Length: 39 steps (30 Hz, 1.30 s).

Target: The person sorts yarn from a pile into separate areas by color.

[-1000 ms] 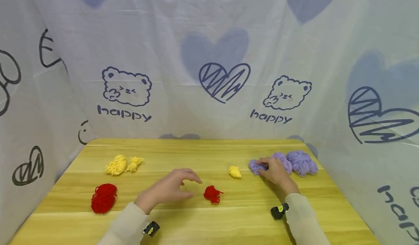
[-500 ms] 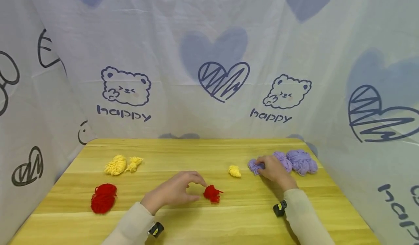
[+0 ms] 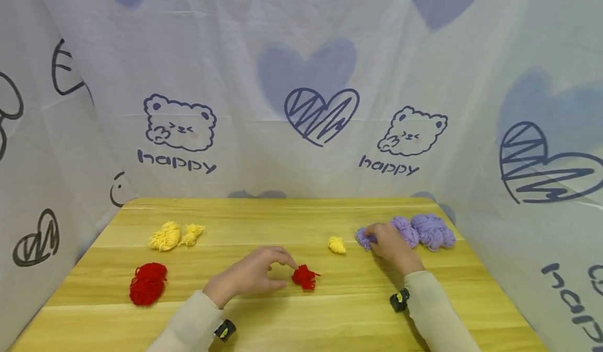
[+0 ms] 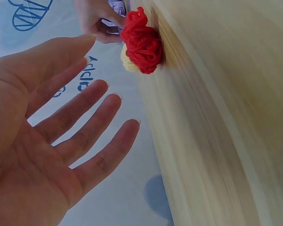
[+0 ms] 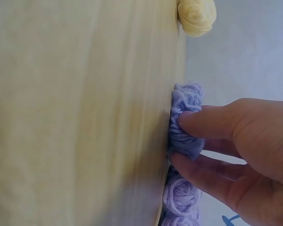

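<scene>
My right hand [image 3: 392, 245] pinches a small purple yarn bundle [image 5: 186, 134] between thumb and fingers, low at the table surface. Two larger purple yarn balls, one of them a round ball [image 3: 405, 231] and the other a big skein [image 3: 432, 231], lie just right of it. My left hand [image 3: 252, 273] hovers with its fingers spread and relaxed, holding nothing, as the left wrist view [image 4: 61, 117] confirms from the palm side. Close to its fingertips sits a small red yarn bundle [image 3: 305, 277]. A small yellow yarn ball [image 3: 336, 245] lies between that and the purple bundle.
At the left of the wooden table [image 3: 264, 320] lie a yellow yarn skein [image 3: 166, 237], a smaller yellow bundle [image 3: 192, 235] and a large red yarn ball [image 3: 148, 284]. A printed white curtain [image 3: 249, 158] hangs behind the table and along both sides.
My left hand has moved right, toward the small red bundle, then stayed there. My right hand keeps its pinch on the small purple bundle, almost in the same place.
</scene>
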Motion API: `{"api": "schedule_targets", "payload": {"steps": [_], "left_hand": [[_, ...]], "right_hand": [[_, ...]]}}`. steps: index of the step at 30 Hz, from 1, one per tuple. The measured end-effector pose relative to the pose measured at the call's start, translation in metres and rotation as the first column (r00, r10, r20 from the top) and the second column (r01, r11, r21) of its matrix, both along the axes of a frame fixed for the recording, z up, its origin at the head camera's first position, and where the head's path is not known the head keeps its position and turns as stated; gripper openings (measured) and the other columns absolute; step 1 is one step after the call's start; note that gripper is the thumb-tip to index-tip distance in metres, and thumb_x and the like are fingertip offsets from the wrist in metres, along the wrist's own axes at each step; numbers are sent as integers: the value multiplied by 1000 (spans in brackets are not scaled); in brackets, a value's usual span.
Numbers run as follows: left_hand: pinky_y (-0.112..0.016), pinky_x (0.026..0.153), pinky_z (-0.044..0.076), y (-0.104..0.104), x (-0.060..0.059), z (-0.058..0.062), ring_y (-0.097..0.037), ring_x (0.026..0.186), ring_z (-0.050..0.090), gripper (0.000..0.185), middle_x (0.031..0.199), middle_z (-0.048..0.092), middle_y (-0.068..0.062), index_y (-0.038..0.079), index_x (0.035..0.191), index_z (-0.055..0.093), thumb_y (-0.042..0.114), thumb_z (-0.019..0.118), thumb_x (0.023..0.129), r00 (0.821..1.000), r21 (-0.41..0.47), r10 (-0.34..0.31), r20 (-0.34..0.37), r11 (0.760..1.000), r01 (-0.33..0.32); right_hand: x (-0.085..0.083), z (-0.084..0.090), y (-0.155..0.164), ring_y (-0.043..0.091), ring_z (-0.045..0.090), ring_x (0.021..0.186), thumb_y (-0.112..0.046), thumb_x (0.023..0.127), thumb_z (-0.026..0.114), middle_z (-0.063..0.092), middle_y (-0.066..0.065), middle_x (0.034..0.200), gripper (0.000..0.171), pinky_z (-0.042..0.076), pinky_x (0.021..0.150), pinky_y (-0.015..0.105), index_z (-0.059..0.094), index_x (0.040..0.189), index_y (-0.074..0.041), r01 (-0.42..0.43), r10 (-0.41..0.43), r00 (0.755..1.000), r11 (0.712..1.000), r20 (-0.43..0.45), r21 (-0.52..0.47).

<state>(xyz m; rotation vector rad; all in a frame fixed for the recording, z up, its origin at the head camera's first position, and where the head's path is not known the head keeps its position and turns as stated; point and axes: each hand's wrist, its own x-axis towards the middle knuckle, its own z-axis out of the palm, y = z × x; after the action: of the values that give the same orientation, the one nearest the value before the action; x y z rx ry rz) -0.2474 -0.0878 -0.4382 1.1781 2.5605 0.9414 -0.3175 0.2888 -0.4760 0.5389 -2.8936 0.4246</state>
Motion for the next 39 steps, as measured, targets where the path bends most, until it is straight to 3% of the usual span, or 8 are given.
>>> {"api": "schedule_targets", "payload": {"steps": [13,23,28,39], "left_hand": [[-38,96,59,12,-6,-9,-25,120,66,34,128,71,0,13,125,73,13,78,92,1000,-14,-15,-6,1000,14],[-47,112,49,25,-8,-17,-26,131,59,50,141,63,-4,16,141,63,20,77,94,996,-57,63,-69,996,-67],[-41,110,51,33,-12,-22,-21,125,59,48,135,63,-1,18,137,66,23,79,92,996,-93,33,-79,995,-40],[-23,91,54,42,-17,-28,-7,105,60,28,116,67,6,25,118,77,17,80,91,1000,-100,-7,4,995,7]], "right_hand": [[-1,-4,9,43,69,114,1,86,77,75,22,115,22,55,101,55,77,108,1,16,-13,999,997,38,-70],[-2,-3,14,45,67,115,3,86,77,75,23,116,22,55,99,55,78,107,0,15,-3,996,992,87,-129],[-4,-3,14,45,68,115,1,86,78,75,22,115,21,55,100,56,78,107,0,12,-2,997,992,76,-126],[-7,-2,15,44,68,116,0,85,78,76,21,115,22,54,102,56,79,107,-1,-2,8,998,995,60,-98]]}}
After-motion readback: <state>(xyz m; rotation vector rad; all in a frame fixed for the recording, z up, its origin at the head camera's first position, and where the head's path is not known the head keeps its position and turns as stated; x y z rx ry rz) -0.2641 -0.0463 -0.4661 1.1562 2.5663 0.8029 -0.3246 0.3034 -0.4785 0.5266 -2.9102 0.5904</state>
